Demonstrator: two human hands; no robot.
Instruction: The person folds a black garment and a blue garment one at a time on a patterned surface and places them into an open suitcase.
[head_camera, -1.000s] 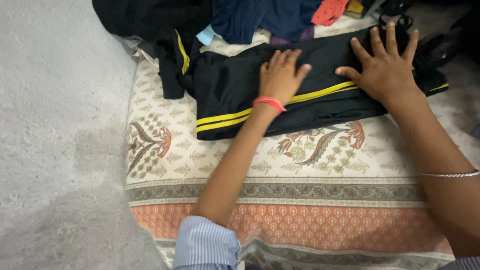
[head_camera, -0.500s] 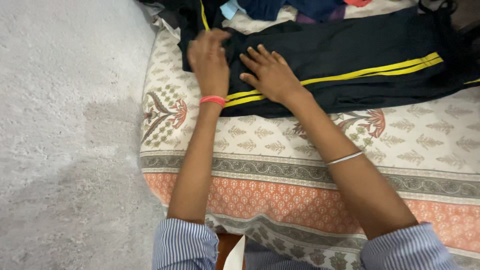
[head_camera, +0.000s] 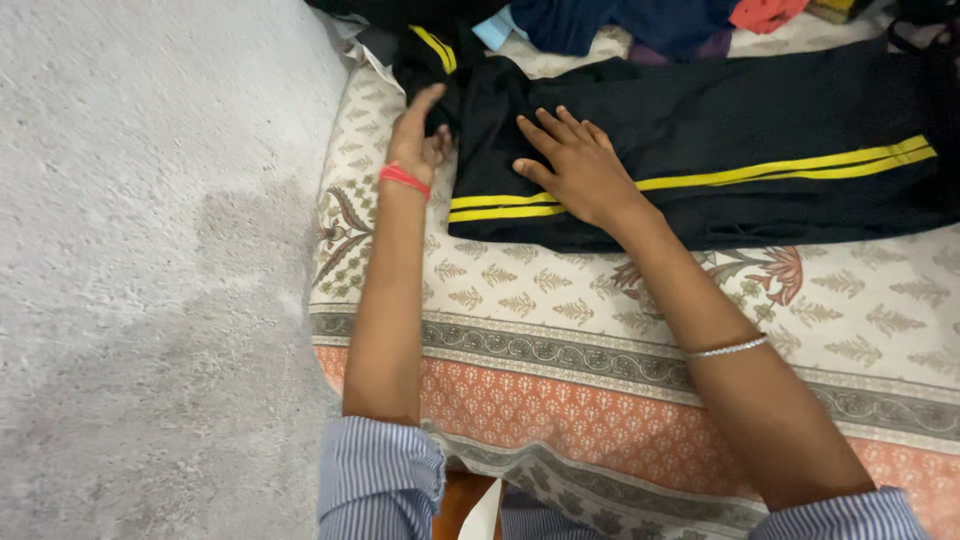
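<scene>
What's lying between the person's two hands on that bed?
In the head view, only the black trousers with yellow stripes: their dark end fills the stretch between the left hand and the right hand, which presses flat on them.

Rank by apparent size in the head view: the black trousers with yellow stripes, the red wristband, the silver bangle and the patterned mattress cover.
1. patterned mattress cover
2. black trousers with yellow stripes
3. silver bangle and red wristband: both small and look alike, so no ranking.
</scene>
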